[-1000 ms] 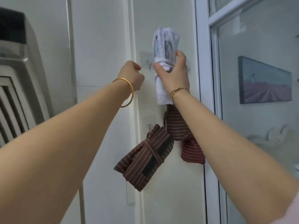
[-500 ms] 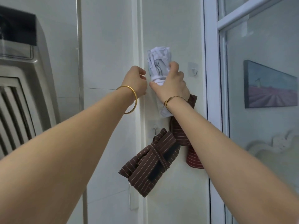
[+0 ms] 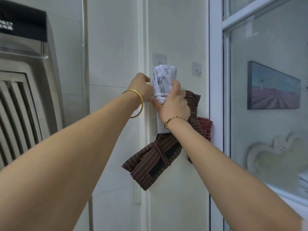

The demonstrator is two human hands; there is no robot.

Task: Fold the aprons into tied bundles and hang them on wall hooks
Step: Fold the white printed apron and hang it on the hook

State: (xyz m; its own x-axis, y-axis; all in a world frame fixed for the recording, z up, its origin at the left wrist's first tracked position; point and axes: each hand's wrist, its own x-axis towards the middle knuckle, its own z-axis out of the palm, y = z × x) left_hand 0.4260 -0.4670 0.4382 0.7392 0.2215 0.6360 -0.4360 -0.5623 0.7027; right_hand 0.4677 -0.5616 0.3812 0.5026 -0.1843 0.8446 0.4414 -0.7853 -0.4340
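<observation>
A white apron bundle [image 3: 162,77], rolled and tied with white straps, stands upright against the wall just under a clear adhesive hook [image 3: 159,58]. My right hand [image 3: 175,102] is wrapped around its lower half. My left hand [image 3: 141,88] pinches the bundle's strap at its left side. A brown striped bundle [image 3: 150,162] hangs tilted below. A second brown striped bundle [image 3: 194,105] and a red striped one [image 3: 206,129] hang behind my right wrist, partly hidden.
A second adhesive hook [image 3: 197,70] with nothing on it sits to the right of the white bundle. A white door frame [image 3: 215,97] with glass borders the wall on the right. A tall grey air conditioner [image 3: 25,90] stands at the left.
The white bundle has dropped lower relative to the left hook, from covering it to just under it. Both hands stayed on the bundle. The view shifted, so the wall sits lower and further right.
</observation>
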